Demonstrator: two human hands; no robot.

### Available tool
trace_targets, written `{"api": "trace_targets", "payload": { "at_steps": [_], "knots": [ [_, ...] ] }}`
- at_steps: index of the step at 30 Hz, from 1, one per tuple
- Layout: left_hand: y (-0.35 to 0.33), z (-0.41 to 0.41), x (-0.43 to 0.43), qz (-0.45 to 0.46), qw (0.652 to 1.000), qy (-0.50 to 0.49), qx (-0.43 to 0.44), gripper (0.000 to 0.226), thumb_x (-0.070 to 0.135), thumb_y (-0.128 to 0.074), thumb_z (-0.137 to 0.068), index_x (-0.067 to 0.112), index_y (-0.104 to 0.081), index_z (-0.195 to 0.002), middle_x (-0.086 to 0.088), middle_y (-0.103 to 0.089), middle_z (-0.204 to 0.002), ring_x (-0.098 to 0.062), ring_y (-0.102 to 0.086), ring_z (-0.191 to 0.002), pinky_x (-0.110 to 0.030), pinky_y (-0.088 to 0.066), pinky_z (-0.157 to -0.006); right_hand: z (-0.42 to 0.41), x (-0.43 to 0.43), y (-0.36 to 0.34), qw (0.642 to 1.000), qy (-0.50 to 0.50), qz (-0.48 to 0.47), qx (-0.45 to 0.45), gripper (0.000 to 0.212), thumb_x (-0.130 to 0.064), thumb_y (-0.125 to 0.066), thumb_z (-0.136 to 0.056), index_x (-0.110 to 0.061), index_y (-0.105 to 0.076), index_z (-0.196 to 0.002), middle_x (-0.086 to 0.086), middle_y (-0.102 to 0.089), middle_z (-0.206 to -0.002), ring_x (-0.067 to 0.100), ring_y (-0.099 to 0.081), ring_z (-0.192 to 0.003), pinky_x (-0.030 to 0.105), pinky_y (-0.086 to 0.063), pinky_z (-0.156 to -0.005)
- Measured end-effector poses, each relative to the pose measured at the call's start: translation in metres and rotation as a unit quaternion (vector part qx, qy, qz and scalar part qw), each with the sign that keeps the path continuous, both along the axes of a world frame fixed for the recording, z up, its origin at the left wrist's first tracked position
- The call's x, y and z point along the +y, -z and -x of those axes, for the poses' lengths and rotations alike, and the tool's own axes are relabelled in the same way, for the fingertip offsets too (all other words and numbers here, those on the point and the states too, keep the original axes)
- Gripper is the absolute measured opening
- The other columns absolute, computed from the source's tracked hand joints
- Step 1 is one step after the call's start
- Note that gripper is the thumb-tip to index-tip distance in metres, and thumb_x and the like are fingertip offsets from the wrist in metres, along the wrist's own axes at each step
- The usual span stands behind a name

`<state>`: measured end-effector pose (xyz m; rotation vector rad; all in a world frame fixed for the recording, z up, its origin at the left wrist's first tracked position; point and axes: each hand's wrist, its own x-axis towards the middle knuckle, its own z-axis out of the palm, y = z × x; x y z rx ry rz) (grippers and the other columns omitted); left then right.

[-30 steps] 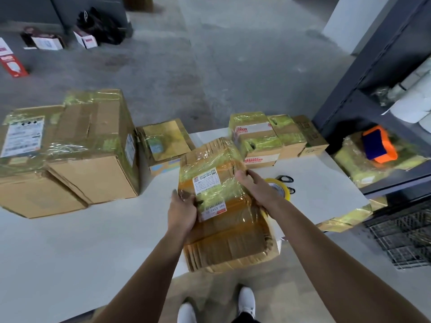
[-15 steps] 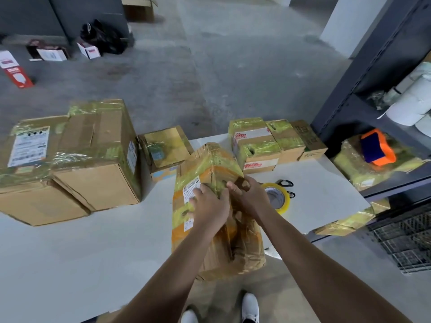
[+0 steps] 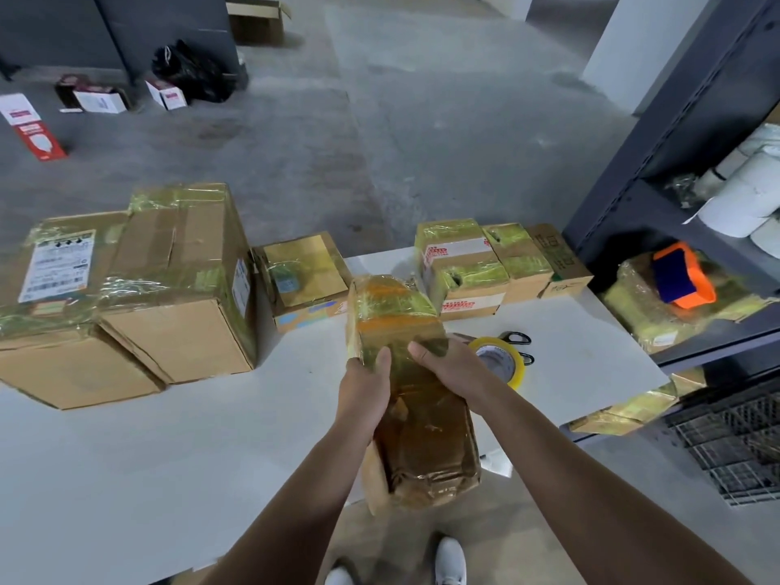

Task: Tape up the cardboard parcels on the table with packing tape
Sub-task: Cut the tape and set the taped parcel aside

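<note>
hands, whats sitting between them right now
The taped parcel: in the head view the left hand grips its left side and the right hand its right side.

Both hands, left hand point(image 3: 365, 388) and right hand point(image 3: 453, 367), grip a tape-wrapped parcel point(image 3: 426, 441) tilted over the desk's point(image 3: 169, 458) near edge, one hand on each side. A tape roll point(image 3: 506, 367) and scissors point(image 3: 520, 340) lie just beyond the right hand. Small taped boxes point(image 3: 462, 268) line the far edge, and two big boxes point(image 3: 177, 289) sit at the left.
</note>
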<state>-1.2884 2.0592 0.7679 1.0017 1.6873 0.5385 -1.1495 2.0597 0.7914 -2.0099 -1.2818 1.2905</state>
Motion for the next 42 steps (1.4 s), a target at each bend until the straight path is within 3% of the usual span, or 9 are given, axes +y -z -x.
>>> {"api": "trace_targets", "payload": {
  "at_steps": [3,6,10,13,16,19,27,31,42],
  "knots": [
    [0.004,0.005,0.001,-0.017,1.000,-0.009,-0.017,0.056,0.055,-0.035,-0.099,0.012,-0.051,-0.133,-0.007,-0.064,-0.115,-0.024,-0.062,-0.105,-0.038,-0.055,-0.088,-0.001,0.006,0.009,0.997,-0.005,-0.001,-0.074,0.094,-0.084,-0.043,-0.076,-0.011,-0.054,-0.134,0.010,-0.060,-0.129,0.027,-0.057,-0.116,0.041,-0.049,-0.095],
    [0.007,0.014,0.001,-0.014,0.994,-0.059,-0.090,0.048,0.049,-0.041,-0.101,0.012,-0.058,-0.127,-0.007,-0.068,-0.110,-0.027,-0.065,-0.102,-0.045,-0.053,-0.095,0.004,0.006,0.001,0.993,-0.019,-0.011,-0.115,0.056,-0.053,-0.035,-0.102,-0.003,-0.060,-0.110,0.014,-0.061,-0.105,0.029,-0.058,-0.100,0.033,-0.042,-0.079],
    [0.004,0.034,0.014,0.037,0.977,-0.112,-0.180,0.037,0.041,-0.051,-0.100,0.008,-0.064,-0.112,-0.012,-0.074,-0.089,-0.031,-0.072,-0.075,-0.037,-0.058,-0.070,0.015,0.004,-0.007,0.995,0.003,-0.051,-0.091,0.053,-0.036,-0.023,-0.108,-0.009,-0.048,-0.071,0.005,-0.045,-0.069,0.021,-0.045,-0.070,0.031,-0.032,-0.071],
    [0.003,0.049,0.020,0.052,0.969,-0.114,-0.212,0.035,0.038,-0.050,-0.101,0.008,-0.066,-0.106,-0.013,-0.075,-0.090,-0.031,-0.072,-0.078,-0.035,-0.056,-0.069,0.029,0.000,-0.005,0.997,0.051,-0.055,0.000,0.043,-0.040,-0.024,-0.107,-0.023,-0.061,-0.093,0.001,-0.056,-0.091,0.025,-0.052,-0.097,0.035,-0.038,-0.085],
    [0.000,0.051,0.023,-0.033,0.997,-0.056,-0.044,0.033,0.037,-0.036,-0.105,0.014,-0.057,-0.094,-0.007,-0.064,-0.084,-0.022,-0.061,-0.072,-0.032,-0.049,-0.070,0.034,0.002,-0.008,0.994,0.083,-0.042,0.061,0.051,-0.040,-0.025,-0.108,-0.012,-0.039,-0.148,0.010,-0.042,-0.144,0.027,-0.035,-0.141,0.034,-0.027,-0.112],
    [0.002,0.049,0.023,-0.074,0.996,-0.036,0.044,0.040,0.039,-0.029,-0.106,0.009,-0.052,-0.120,-0.010,-0.061,-0.104,-0.022,-0.055,-0.088,-0.033,-0.043,-0.080,0.030,0.010,-0.004,0.994,0.081,-0.027,0.072,0.057,-0.040,-0.025,-0.108,-0.005,-0.029,-0.152,0.016,-0.036,-0.152,0.032,-0.034,-0.142,0.037,-0.027,-0.115],
    [0.011,0.043,0.017,-0.067,0.995,-0.075,-0.003,0.042,0.042,-0.031,-0.105,0.012,-0.049,-0.128,-0.007,-0.060,-0.104,-0.022,-0.057,-0.084,-0.027,-0.047,-0.062,0.015,0.027,0.032,0.980,0.086,0.060,0.169,0.070,-0.061,-0.023,-0.100,-0.016,-0.031,-0.153,0.015,-0.044,-0.148,0.032,-0.044,-0.133,0.046,-0.037,-0.112],
    [0.021,0.039,0.018,0.011,0.994,-0.091,-0.066,0.061,0.063,-0.035,-0.097,0.012,-0.058,-0.122,-0.010,-0.067,-0.108,-0.030,-0.065,-0.100,-0.045,-0.050,-0.096,0.006,0.021,0.038,0.971,0.095,0.082,0.204,0.064,-0.063,-0.028,-0.099,-0.015,-0.052,-0.133,0.012,-0.065,-0.116,0.025,-0.062,-0.106,0.037,-0.052,-0.089],
    [0.011,0.022,0.022,0.036,0.990,-0.106,-0.086,0.061,0.061,-0.039,-0.097,0.008,-0.065,-0.104,-0.012,-0.070,-0.095,-0.031,-0.066,-0.092,-0.043,-0.054,-0.088,0.002,0.030,0.012,0.986,0.112,0.085,0.086,0.106,-0.089,-0.027,-0.079,-0.017,-0.019,-0.157,0.007,-0.022,-0.162,0.029,-0.028,-0.146,0.045,-0.027,-0.117]
  ]
}}
